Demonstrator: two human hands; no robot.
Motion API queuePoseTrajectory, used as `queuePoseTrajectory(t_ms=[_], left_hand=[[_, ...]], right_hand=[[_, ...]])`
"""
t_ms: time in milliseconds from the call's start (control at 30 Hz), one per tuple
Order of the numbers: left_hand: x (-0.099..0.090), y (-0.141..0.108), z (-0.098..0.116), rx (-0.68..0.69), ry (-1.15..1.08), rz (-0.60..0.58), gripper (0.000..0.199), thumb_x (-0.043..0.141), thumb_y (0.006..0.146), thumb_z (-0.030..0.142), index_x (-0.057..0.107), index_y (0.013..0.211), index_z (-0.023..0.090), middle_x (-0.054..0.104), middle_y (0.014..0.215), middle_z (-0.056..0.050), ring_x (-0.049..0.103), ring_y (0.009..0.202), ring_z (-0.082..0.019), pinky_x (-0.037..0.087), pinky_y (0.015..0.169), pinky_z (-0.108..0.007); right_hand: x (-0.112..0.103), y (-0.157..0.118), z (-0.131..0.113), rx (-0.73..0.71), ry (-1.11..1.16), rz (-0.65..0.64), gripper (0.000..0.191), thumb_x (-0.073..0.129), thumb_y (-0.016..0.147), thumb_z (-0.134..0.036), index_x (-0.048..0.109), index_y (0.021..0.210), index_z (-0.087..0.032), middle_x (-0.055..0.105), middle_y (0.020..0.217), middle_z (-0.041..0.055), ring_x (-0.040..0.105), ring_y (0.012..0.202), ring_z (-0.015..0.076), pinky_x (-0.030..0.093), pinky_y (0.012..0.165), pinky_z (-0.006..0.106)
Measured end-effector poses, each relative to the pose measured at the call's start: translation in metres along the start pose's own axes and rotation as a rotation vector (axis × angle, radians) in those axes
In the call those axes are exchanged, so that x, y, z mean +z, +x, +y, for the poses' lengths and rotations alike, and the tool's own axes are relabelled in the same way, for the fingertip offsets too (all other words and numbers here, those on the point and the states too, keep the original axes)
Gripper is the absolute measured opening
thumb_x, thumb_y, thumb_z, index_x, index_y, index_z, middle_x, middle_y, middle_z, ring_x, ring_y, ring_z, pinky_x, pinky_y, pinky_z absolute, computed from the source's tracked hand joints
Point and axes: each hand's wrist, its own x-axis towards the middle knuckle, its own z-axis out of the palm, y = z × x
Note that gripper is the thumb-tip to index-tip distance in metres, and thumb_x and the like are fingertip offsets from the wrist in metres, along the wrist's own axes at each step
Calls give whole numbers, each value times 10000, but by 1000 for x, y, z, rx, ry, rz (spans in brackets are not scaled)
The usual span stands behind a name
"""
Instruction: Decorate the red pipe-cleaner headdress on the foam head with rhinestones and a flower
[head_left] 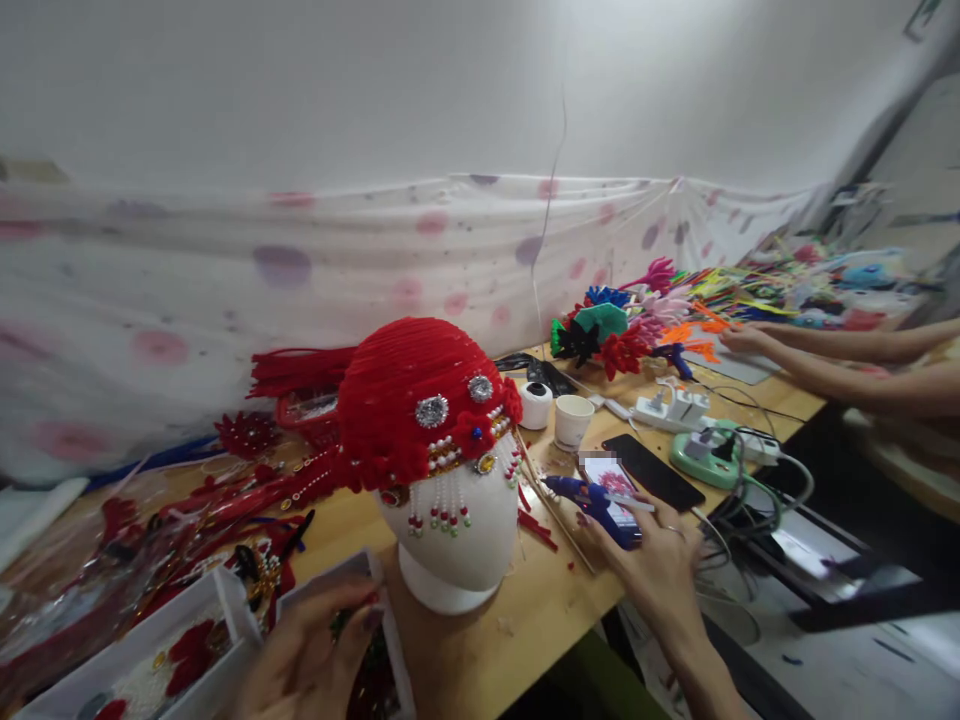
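Note:
A white foam mannequin head (455,530) stands on the table, wearing a red headdress (405,375) with silver rhinestone pieces, pearl rows and hanging bead tassels. My right hand (660,560) is right of it, its fingers closed at the back of a dark blue glue gun (589,492). The gun's nozzle points left toward the head. A pale glue stick (628,502) sticks out behind the gun. My left hand (307,640), partly blurred, is over a white tray (394,650) with its fingers pinched together. A bit of red shows at the fingertips; what it is cannot be made out.
A lit phone (600,470) and a dark phone (652,470) lie near a paper cup (574,420), power strips (705,455) and cables. Another tray (240,600) holds trims. A co-worker's hands (739,340) work with orange pieces by colourful pipe-cleaner flowers (622,350).

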Motion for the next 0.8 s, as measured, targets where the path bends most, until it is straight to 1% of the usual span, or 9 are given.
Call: queuePoseTrajectory(t_ms=[133, 200, 267, 333, 467, 533, 633, 700, 800], left_hand=[[8, 1, -17, -272, 55, -44, 365, 877, 615, 501, 787, 805, 203, 728, 1155, -107, 661, 1151, -314, 592, 954, -377], [11, 1, -20, -412, -18, -8, 452, 846, 638, 548, 784, 938, 215, 708, 1250, -107, 612, 1246, -337, 530, 1053, -453], [13, 0, -19, -521, -133, -10, 464, 804, 695, 544, 762, 1043, 238, 730, 1228, -93, 619, 1248, -334, 507, 1078, -499], [16, 0, -17, -549, -210, -14, 362, 767, 750, 496, 754, 1026, 262, 758, 1160, -71, 636, 1233, -315, 528, 1059, -484], [36, 1, -20, -532, -270, 53, 214, 747, 779, 458, 721, 884, 273, 775, 1067, -44, 670, 1176, -268, 564, 999, -405], [49, 3, -25, -532, -352, 140, 274, 777, 748, 495, 694, 863, 260, 774, 1015, -35, 710, 1065, -229, 591, 913, -335], [62, 6, -28, -552, -440, 179, 407, 890, 605, 482, 672, 835, 228, 753, 923, -8, 726, 897, -163, 596, 772, -227], [67, 6, -25, -551, -478, 197, 472, 929, 531, 476, 656, 815, 215, 738, 895, 1, 725, 890, -162, 598, 770, -230], [71, -2, -16, -569, -497, 223, 520, 924, 526, 525, 637, 826, 211, 741, 958, -21, 719, 994, -212, 603, 870, -329]], right_hand=[[12, 1, -4, -6, 65, -111, 533, 550, 865, -676, 766, 851, -189, 735, 966, 165, 581, 1104, 387, 366, 987, 560], [5, 0, -8, 8, 92, -105, 472, 567, 873, -621, 766, 861, -193, 743, 972, 159, 596, 1078, 381, 401, 965, 550], [-6, -4, -13, 53, 113, -59, 505, 525, 901, -615, 749, 989, -171, 740, 1017, 172, 625, 1031, 368, 453, 923, 536], [-18, -11, -23, 214, 293, -31, 551, 503, 921, -629, 697, 1139, -161, 742, 1037, 170, 671, 970, 343, 520, 848, 496], [-31, -24, -55, 631, 1149, -96, 560, 678, 852, -595, 627, 1288, -248, 760, 1094, 93, 716, 1018, 305, 590, 847, 438], [-31, -26, -74, 656, 1440, -168, 525, 708, 853, -542, 635, 1294, -268, 758, 1131, 82, 698, 1104, 302, 576, 938, 457], [-27, -25, -96, 628, 1648, -294, 440, 699, 882, -488, 664, 1264, -272, 750, 1172, 93, 667, 1180, 309, 531, 1025, 521], [-24, -21, -105, 619, 1700, -339, 406, 696, 887, -478, 681, 1236, -271, 744, 1192, 98, 653, 1206, 313, 496, 1060, 558], [-22, -10, -109, 605, 1711, -360, 400, 710, 871, -487, 696, 1208, -271, 739, 1210, 105, 625, 1246, 322, 437, 1106, 583]])
